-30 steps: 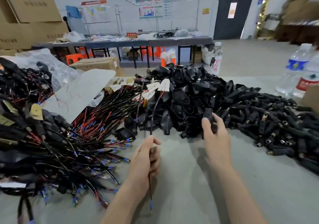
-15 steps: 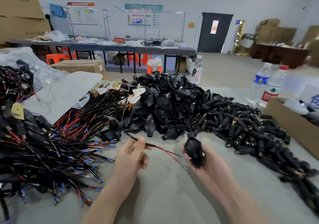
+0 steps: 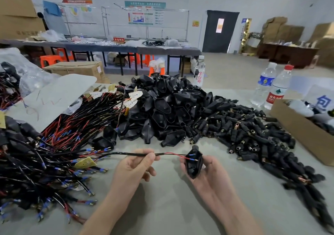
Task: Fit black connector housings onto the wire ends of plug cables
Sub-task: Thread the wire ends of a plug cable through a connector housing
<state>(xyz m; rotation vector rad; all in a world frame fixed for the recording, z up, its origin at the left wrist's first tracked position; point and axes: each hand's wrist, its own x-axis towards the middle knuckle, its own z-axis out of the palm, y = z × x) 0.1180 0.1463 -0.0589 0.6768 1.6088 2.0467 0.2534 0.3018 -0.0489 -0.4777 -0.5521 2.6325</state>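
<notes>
a: where was the left hand?

b: low in the middle, over the grey table. its thumb and forefinger pinched a black cable near the end, and the other fingers were curled loosely underneath.

a: and the right hand?

b: just beside the left, palm up. its fingers were wrapped round a black housing, whose hollow side faced up toward the camera.

a: did the cable reach the housing?

b: yes. it ran nearly level from the left hand across to the right. past the pinch the black sleeve ended and a red wire went on into the hollow. a blue tip lay inside the housing. i couldn't tell whether it was pushed home.

a: where did the other end of the cable go?

b: it trailed left into the heap of cables, a tangle of red and black wires with blue ends that covered the left side of the table.

a: what lay behind the hands?

b: a tall pile of housings at the centre. a spread of small black plugs with brass ends touched it on the right.

a: anything further right?

b: a cardboard box sat at the table's right edge, with two water bottles standing upright behind it.
</notes>
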